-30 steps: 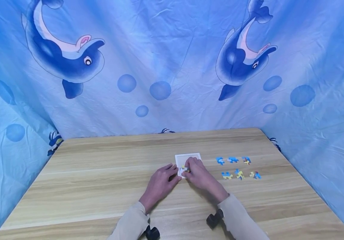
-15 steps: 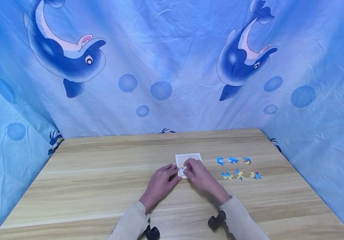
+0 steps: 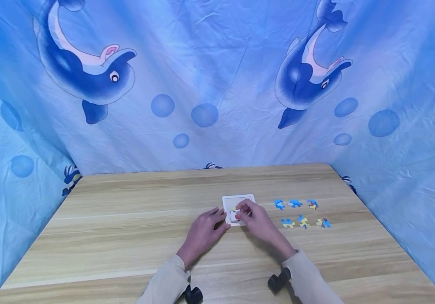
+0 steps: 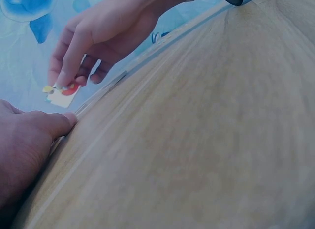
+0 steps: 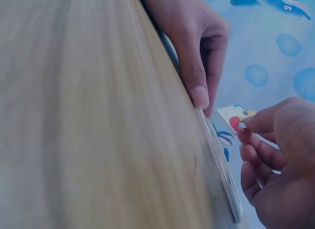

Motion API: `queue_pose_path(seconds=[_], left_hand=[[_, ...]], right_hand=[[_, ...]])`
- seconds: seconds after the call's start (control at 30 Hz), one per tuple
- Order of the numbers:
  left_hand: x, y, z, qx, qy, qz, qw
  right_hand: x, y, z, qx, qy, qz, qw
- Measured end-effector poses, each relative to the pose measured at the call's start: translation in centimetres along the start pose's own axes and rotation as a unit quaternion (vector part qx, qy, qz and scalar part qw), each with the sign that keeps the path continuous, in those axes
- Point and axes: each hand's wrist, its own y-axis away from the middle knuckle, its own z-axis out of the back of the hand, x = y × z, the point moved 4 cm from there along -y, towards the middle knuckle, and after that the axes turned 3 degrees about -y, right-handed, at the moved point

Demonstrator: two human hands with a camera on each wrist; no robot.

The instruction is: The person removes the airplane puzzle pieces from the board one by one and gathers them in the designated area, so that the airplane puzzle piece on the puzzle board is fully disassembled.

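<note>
Pinching puzzle piece (image 4: pixel 64 98); wooden table (image 3: pixel 126 228), dolphin backdrop (image 3: pixel 217 63).

No readable text, labels, numbers

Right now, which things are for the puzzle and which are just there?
Needed: the puzzle piece pinched by the right hand; the white tray the left hand touches; the loose pieces.

Just there: dolphin curtain; wooden table; black wrist gadgets.
</note>
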Motion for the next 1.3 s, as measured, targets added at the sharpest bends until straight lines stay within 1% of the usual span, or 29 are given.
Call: queue_pose_path(seconds=[0.13, 0.3, 0.47, 0.7, 0.9, 1.1, 1.3], left_hand=[[0.0, 0.0, -0.1, 0.002, 0.001, 0.001, 1.0], [0.0, 0.0, -0.1, 0.006, 0.0, 0.002, 1.0], [0.0, 0.0, -0.1, 0.013, -0.006, 0.011, 0.9998], [0.0, -0.1, -0.1, 0.017, -0.015, 0.011, 0.9997], [-0.1, 0.0, 0.0, 0.017, -0.011, 0.015, 0.9997], [0.0, 0.0, 0.0, 0.014, -0.009, 0.012, 0.9998], [0.0, 0.0, 0.0, 0.012, -0.009, 0.01, 0.9998]], right_hand=[[-0.4, 0.6, 0.9, -0.011, -0.007, -0.014, 0.9998], [-0.8, 1.3, 2.0, -0.025, 0.003, -0.027, 0.9993], [-1.0, 2.2, 3.0, -0.033, 0.007, -0.025, 0.9991], [-1.6, 3.9, 4.9, -0.05, 0.019, -0.051, 0.9973], [-2.0, 5.2, 6.3, -0.062, 0.036, -0.061, 0.9956], [-2.3, 6.5, 7.4, -0.069, 0.019, -0.051, 0.9961], [-2.7, 7.7, 8.4, -0.073, 0.033, -0.035, 0.9962]])
